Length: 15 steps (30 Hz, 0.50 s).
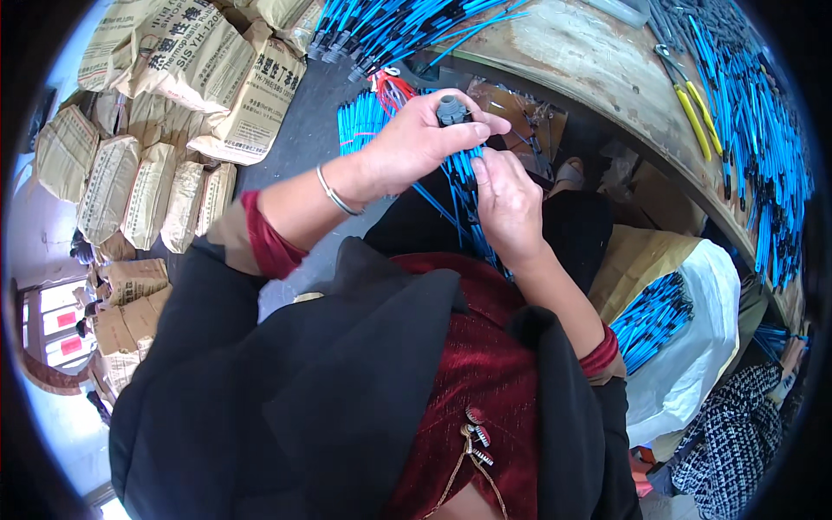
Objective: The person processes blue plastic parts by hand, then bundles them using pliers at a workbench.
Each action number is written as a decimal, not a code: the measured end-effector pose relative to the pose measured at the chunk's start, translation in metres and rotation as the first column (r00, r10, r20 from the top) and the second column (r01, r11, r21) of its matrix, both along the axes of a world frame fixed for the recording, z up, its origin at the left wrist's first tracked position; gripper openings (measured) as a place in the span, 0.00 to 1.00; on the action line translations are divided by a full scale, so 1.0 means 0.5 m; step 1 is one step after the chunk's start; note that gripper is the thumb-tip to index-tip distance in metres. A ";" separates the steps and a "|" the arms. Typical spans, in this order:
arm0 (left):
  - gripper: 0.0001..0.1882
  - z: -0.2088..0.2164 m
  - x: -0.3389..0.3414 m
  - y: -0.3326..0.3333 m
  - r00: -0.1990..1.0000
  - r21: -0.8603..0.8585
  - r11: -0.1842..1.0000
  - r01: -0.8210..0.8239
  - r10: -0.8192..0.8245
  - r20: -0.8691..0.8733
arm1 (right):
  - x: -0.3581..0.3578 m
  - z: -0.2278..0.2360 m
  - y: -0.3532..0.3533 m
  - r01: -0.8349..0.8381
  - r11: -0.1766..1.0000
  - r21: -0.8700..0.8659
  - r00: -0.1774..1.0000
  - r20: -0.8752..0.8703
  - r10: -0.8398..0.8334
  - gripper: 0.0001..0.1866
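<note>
blue strips with dark sections make up the bundle (466,201) in the middle of the view, upright between the person's two hands, its grey tops (451,110) rising out of the left fist and its lower length running down toward the lap. the left hand (418,140) is wrapped around it close under those tops, thumb laid across the front; a pale metal bracelet (336,192) circles that wrist. the right hand (511,198) sits just below and to the right, fingers curled in and thumb drawn narrow against the strips, though i cannot tell whether it grips any of them. beyond the hands, to the left, stand more blue strips tied with a pink band (359,137), near a tangle of red cord (393,92), and a large heap of grey-ended strips (407,33) spreads at the top. on the right curves a worn wooden bench (563,43) bearing yellow-handled pliers (698,117) and another thick pile of blue strips (774,165). below the bench a white-lined sack (712,325) gapes open with blue pieces inside. brown paper sacks (247,108) crowd the floor at upper left.
</note>
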<state>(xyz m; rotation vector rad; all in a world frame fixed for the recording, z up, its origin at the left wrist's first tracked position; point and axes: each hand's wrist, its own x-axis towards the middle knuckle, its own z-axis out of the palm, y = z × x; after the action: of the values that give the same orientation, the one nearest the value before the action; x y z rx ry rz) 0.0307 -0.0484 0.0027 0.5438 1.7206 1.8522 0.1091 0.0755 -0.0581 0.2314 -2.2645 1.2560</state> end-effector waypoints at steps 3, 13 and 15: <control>0.04 0.013 -0.017 -0.007 0.998 -0.055 0.998 0.020 -0.017 0.057 | 0.000 0.006 -0.010 0.015 0.999 0.036 1.000 0.021 -0.016 0.05; 0.02 -0.009 0.040 0.048 0.985 0.012 0.998 -0.060 0.061 -0.160 | 0.039 -0.003 0.064 -0.049 0.985 -0.163 0.998 -0.044 0.043 0.04; 0.02 -0.007 0.033 0.059 0.986 0.052 0.998 -0.020 0.028 -0.166 | 0.050 -0.007 0.075 0.057 0.972 -0.227 0.998 0.011 -0.056 0.03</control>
<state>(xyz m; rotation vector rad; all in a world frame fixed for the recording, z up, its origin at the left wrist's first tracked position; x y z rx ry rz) 0.0473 -0.0189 -0.0008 0.7193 1.7975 1.9185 0.1342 0.1129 -0.0619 0.0792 -2.0934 1.4717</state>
